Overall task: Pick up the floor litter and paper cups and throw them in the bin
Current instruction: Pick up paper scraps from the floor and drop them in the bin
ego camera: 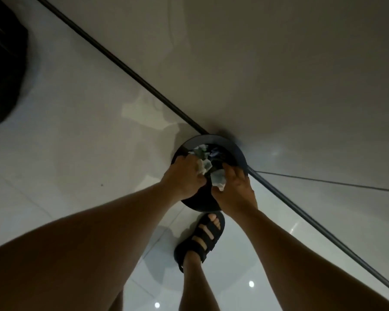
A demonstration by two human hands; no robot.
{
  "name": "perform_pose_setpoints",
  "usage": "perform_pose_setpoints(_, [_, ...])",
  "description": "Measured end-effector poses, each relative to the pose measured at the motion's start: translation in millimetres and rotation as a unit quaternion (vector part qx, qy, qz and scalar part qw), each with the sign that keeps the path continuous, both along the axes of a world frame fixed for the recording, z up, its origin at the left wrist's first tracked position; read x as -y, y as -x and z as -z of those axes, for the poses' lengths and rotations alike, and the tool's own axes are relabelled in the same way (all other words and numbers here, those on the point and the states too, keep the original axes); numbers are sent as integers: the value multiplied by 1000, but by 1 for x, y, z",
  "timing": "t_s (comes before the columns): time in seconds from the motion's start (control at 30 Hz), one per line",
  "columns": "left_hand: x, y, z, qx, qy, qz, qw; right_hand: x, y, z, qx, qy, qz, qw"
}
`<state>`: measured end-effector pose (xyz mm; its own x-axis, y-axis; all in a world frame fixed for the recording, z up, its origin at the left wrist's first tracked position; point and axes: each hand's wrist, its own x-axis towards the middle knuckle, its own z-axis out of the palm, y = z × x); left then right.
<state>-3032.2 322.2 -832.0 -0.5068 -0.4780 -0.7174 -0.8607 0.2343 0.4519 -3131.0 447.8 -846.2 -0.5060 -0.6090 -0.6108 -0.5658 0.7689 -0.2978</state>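
A dark round bin (230, 145) stands on the glossy floor against the wall's black skirting line. Both hands are over its mouth. My left hand (184, 176) is closed around a crumpled whitish-green paper (205, 166) at the bin's left rim. My right hand (235, 189) grips another crumpled white paper (218, 179) at the near right rim. More crumpled litter (200, 151) lies inside the bin, near its far edge. No paper cup is recognisable in this dim view.
My foot in a black strapped sandal (203, 236) stands just in front of the bin. A large dark object (2, 70) sits on the floor at far left. A grey wall (279, 52) rises behind the skirting line (121, 63). Pale glossy tiles (65, 153) spread to the left.
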Motion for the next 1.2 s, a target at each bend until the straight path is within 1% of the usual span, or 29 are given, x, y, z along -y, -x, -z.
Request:
perform_pose_setpoints(0.07, [-4, -15, 9, 16, -12, -17, 1000, -3, -7, 8, -1, -12, 7, 1000])
perform_pose_setpoints(0.13, [-6, -32, 7, 44, -27, -17, 999, -9, -17, 4, 17, -35, 18, 999])
perform_pose_setpoints(0.2, [-4, -44, -4, 57, -42, -3, 997, -15, -27, -9, 38, -49, 46, 997])
perform_pose_setpoints(0.3, [7, -51, -36, 47, -42, 5, 998, -19, -40, -46, 53, -44, 87, 994])
perform_pose_setpoints(0.47, [30, -57, -126, 9, -17, 32, 999, -18, -53, -142, 36, -15, 150, 988])
perform_pose_setpoints(0.67, [27, -56, -259, -8, -1, 120, 993, -33, -70, -283, 1, 24, 236, 972])
perform_pose_setpoints(0.73, [17, -48, -300, -28, 15, 159, 987, -44, -77, -325, -12, 39, 265, 963])
perform_pose_setpoints(0.87, [-21, -27, -371, -62, 49, 257, 963, -85, -97, -390, -42, 63, 320, 944])
perform_pose_setpoints(0.97, [-59, -24, -412, -69, 45, 327, 941, -129, -119, -428, -48, 61, 363, 929])
perform_pose_setpoints(1.2, [-174, -28, -469, -64, 84, 476, 873, -264, -171, -490, -77, 49, 449, 889])
